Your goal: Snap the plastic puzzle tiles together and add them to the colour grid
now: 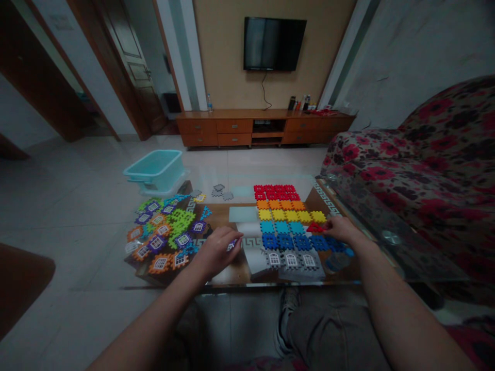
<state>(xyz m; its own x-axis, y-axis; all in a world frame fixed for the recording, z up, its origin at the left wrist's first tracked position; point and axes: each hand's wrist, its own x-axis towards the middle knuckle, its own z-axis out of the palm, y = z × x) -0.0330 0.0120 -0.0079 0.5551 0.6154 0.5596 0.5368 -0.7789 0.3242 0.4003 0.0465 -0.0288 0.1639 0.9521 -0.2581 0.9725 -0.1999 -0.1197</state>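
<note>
My left hand [220,250] is closed on a purple interlocking tile [232,245] with a white window, held above the glass table. At the right, my right hand [341,228] pinches a red interlocking tile [315,228], at the end of the light-blue row [282,227]. Tiles lie in rows by colour: red [275,192], orange [281,205], yellow [291,215], dark blue [286,241] and grey with white windows [291,259]. Left of my left hand is a mixed heap with green tiles [181,220], orange tiles [160,264] and purple tiles [157,243].
A light-blue plastic tub [157,172] stands beyond the heap. Several loose grey tiles [218,190] lie at the back of the glass table [232,282]. A clear bottle [337,260] appears by the right forearm. A flowered sofa [417,139] stands at the right.
</note>
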